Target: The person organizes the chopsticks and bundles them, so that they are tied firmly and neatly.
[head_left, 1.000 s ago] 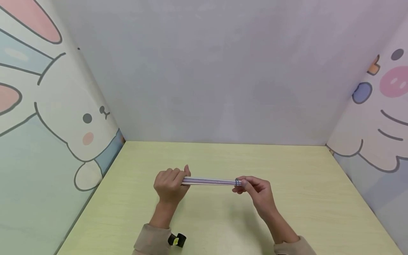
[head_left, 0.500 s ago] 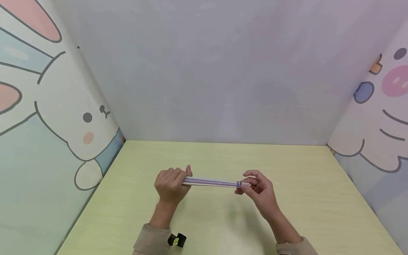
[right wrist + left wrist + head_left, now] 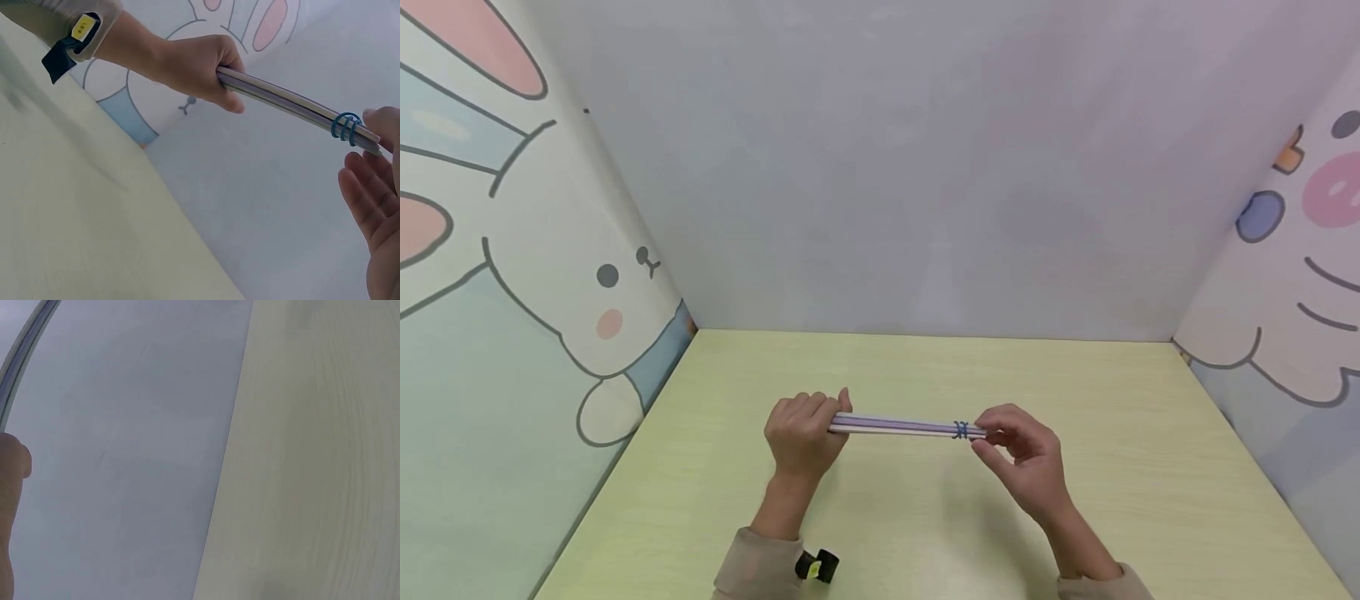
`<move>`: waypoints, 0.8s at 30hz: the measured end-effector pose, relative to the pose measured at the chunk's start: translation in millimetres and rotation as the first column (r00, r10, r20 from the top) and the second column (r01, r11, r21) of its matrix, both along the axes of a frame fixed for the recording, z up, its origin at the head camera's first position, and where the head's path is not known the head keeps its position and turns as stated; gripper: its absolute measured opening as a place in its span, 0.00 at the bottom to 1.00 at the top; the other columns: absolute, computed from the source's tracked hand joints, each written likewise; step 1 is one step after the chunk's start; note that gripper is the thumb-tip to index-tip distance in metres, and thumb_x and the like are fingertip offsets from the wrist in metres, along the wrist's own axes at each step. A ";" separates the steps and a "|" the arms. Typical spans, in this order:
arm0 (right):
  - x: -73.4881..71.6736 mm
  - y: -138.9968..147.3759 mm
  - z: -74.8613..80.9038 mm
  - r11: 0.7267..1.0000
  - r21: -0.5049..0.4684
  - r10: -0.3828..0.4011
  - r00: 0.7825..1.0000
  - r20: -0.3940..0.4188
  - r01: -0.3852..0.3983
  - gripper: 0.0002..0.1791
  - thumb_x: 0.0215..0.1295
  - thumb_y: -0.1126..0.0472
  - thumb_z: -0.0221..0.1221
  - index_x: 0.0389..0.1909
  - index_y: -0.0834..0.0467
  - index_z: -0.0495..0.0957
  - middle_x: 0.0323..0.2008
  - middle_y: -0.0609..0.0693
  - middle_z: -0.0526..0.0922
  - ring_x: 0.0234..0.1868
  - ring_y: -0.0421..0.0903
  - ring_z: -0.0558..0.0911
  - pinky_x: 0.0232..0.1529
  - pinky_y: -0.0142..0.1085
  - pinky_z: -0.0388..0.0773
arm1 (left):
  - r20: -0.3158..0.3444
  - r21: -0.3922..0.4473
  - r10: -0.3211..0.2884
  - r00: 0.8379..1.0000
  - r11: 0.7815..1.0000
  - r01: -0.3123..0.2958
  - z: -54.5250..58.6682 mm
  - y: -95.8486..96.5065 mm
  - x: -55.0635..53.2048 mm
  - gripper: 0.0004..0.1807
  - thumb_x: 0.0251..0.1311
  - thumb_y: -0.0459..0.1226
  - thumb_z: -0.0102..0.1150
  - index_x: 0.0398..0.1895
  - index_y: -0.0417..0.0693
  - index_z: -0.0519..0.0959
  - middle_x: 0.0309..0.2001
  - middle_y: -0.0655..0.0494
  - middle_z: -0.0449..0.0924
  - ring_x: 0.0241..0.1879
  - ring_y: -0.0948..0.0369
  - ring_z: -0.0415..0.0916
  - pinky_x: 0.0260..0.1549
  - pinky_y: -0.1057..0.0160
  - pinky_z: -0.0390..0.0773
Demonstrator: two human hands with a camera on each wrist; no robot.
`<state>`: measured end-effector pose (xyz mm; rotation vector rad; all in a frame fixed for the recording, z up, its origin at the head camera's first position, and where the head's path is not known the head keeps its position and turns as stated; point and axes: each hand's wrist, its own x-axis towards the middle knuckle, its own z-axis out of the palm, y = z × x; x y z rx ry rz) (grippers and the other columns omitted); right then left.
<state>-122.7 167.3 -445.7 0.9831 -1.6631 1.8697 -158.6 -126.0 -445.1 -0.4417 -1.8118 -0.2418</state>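
My left hand (image 3: 805,433) grips one end of a bundle of slim white and purple sticks (image 3: 898,425). The bundle is held nearly level above the table. Near its right end a blue elastic band (image 3: 961,430) is wound round the sticks in several loops, plain to see in the right wrist view. My right hand (image 3: 1030,462) is at that end, thumb and fingers spread apart around the stick tips just beyond the band. In the left wrist view only one finger (image 3: 9,475) shows, with part of the bundle above it.
A pale yellow wooden table (image 3: 887,533) lies under both hands. Behind it rises a grey-white wall panel (image 3: 925,208). Side panels carry a cartoon rabbit (image 3: 572,275) and a pink-nosed cartoon animal (image 3: 1300,292). A black strap (image 3: 817,566) hangs at the left cuff.
My right hand's thumb and fingers have loosened from the banded end and drawn slightly right, uncovering the band and the stick tips. The left hand keeps its grip, almost still.
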 end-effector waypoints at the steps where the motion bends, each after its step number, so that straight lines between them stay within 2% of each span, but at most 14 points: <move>1: 0.2 -0.1 0.8 1.000 0.019 -0.015 1.000 -0.002 0.015 0.16 0.53 0.86 0.61 0.42 0.72 0.80 0.38 0.57 0.83 0.38 0.42 0.83 0.39 0.30 0.82 | 0.004 0.001 0.001 1.000 1.000 -0.001 0.0 0.0 0.0 0.21 0.58 0.38 0.60 0.08 0.50 0.68 0.11 0.58 0.71 0.09 0.62 0.59 0.10 0.62 0.64; 5: 0.4 -0.4 1.1 0.995 0.082 -0.062 0.998 -0.002 0.062 0.20 0.50 0.89 0.61 0.41 0.67 0.83 0.35 0.57 0.85 0.37 0.41 0.83 0.39 0.28 0.82 | 0.005 0.002 -0.001 1.000 1.000 0.001 0.0 1.2 0.6 0.22 0.57 0.38 0.60 0.08 0.50 0.65 0.10 0.59 0.70 0.09 0.62 0.58 0.10 0.62 0.63; 15: -2.1 -1.6 -3.5 0.973 0.214 -0.076 0.997 -0.034 0.081 0.22 0.49 0.87 0.64 0.44 0.65 0.84 0.38 0.56 0.87 0.37 0.41 0.84 0.31 0.28 0.79 | 0.020 -0.009 0.002 1.000 1.000 -0.002 -1.3 6.8 2.9 0.22 0.58 0.37 0.58 0.08 0.51 0.63 0.09 0.59 0.67 0.09 0.63 0.54 0.10 0.63 0.60; 24: -1.6 -3.3 1.7 0.943 0.308 -0.116 0.992 -0.047 0.125 0.21 0.49 0.79 0.70 0.43 0.57 0.86 0.36 0.50 0.87 0.36 0.41 0.85 0.40 0.28 0.79 | 0.020 -0.003 -0.018 1.000 1.000 0.019 -1.3 11.9 3.1 0.22 0.60 0.36 0.56 0.09 0.50 0.64 0.10 0.59 0.68 0.10 0.63 0.55 0.11 0.62 0.63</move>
